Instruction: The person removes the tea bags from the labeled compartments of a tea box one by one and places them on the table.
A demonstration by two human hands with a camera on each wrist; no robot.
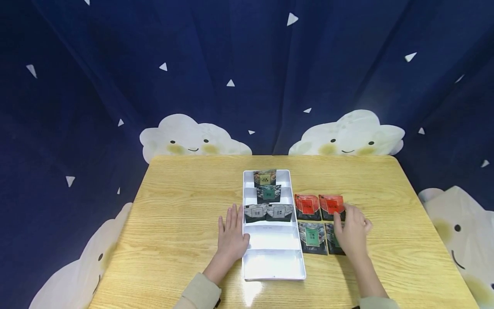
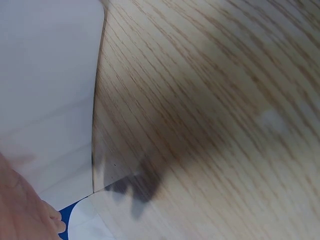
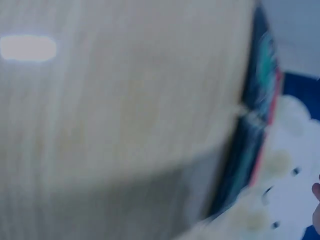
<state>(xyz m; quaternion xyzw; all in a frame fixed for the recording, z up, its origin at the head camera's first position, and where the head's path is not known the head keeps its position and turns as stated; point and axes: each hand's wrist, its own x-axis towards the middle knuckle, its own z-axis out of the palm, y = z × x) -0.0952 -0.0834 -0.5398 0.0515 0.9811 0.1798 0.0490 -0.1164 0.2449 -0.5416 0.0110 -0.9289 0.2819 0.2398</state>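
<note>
My left hand [image 1: 233, 238] rests with straight fingers along the left side of a white compartment tray [image 1: 273, 264]; in the left wrist view the same hand [image 2: 22, 210] lies beside the tray wall [image 2: 45, 100]. Over the right-hand red-and-black packet [image 1: 329, 206] is my right hand [image 1: 352, 231], its thumb and forefinger apart at the packet's right side. A second red-and-black packet [image 1: 307, 207] lies to its left. Nearer me are two green-labelled packets, one in plain sight [image 1: 311, 238], the other [image 1: 334, 240] partly hidden by my right hand.
Upright in the tray's far compartments stand a yellow-labelled packet [image 1: 265, 177], a green-labelled packet [image 1: 269, 194] and two grey-labelled packets [image 1: 255, 212]. The wooden table [image 1: 185, 193] ends at a dark blue curtain [image 1: 239, 51] with white clouds.
</note>
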